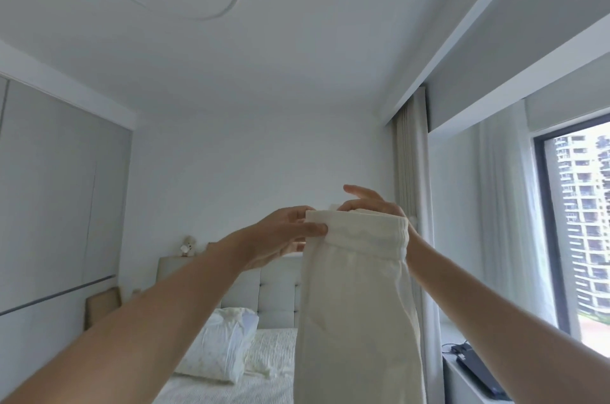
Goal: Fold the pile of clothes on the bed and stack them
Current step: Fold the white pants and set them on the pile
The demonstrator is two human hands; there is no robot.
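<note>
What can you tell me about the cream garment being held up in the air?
The cream garment looks like soft woven cloth with a gathered waistband at its top. It hangs straight down, folded lengthwise, and runs out of the bottom of the picture. The left hand pinches its top left corner; the right hand holds the top edge from behind.

Soft daylight from the window [581, 232] on my right; the room looks pale and slightly hazy, edges bowed.
</note>
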